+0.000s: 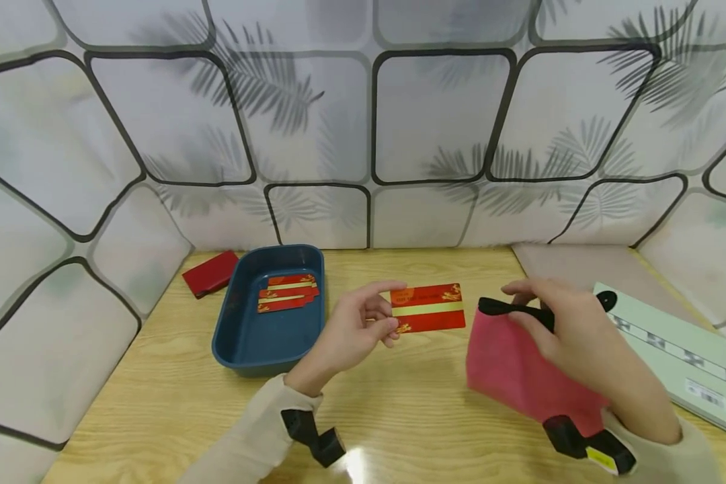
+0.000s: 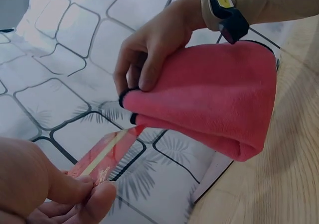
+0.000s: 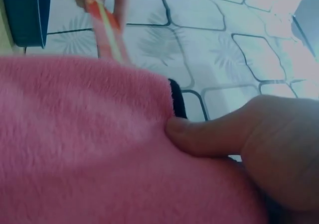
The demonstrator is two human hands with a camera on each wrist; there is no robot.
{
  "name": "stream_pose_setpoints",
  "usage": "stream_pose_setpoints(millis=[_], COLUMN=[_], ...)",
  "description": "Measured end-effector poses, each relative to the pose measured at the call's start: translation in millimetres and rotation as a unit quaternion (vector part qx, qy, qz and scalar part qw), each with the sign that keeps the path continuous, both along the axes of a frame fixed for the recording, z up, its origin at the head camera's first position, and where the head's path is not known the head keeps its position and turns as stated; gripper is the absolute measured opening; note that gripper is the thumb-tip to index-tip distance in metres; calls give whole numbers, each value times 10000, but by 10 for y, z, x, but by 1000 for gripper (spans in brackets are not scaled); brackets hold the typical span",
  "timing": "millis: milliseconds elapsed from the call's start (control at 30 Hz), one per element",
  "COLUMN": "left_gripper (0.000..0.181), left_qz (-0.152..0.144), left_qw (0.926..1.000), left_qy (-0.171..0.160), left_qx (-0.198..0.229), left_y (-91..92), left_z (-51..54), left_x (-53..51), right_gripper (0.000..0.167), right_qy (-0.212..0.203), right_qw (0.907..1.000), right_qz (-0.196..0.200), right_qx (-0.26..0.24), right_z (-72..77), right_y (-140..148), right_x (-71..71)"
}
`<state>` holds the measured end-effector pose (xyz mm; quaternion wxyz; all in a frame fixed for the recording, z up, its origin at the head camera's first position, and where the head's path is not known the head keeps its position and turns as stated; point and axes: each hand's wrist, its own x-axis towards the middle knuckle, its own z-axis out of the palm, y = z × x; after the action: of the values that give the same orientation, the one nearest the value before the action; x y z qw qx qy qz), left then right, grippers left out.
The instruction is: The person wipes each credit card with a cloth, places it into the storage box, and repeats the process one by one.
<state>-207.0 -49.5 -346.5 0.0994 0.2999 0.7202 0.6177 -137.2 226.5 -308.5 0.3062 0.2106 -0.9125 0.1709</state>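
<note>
Between thumb and fingers, my left hand [image 1: 363, 316] pinches a red card [image 1: 432, 308] with a gold stripe, held above the table. My right hand [image 1: 575, 329] grips a folded pink cloth [image 1: 514, 363] by its black-edged top. In the left wrist view, the far end of the card reaches close to the folded edge of the cloth [image 2: 209, 94]; whether they touch I cannot tell. The right wrist view shows the thumb pressed on the fuzzy cloth [image 3: 89, 134]. Several similar red cards [image 1: 287, 292] lie in a blue tray [image 1: 226, 343] left of my left hand.
A dark red wallet-like item [image 1: 210, 273] lies beside the tray at the far left. On the right, a pale green flat item [image 1: 683, 349] with a patterned band and barcode lies partly behind my right arm. Patterned fabric [image 1: 441, 121] rises behind the wooden table [image 1: 387, 417].
</note>
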Motion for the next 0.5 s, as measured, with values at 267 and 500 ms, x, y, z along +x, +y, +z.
stream_pose_setpoints(millis=[267, 500], left_gripper=[50, 49], left_qz=[-129, -435], left_qw=[9999, 9987], left_qy=[40, 30], left_qx=[-61, -248], left_y=[77, 196], left_z=[-56, -119], left_x=[32, 108], right_gripper=[36, 28], right_qy=[-35, -324], right_qw=[9919, 9890], right_qz=[1271, 1435], right_qx=[-63, -181], right_z=[-45, -157], right_y=[-191, -379], right_x=[24, -20])
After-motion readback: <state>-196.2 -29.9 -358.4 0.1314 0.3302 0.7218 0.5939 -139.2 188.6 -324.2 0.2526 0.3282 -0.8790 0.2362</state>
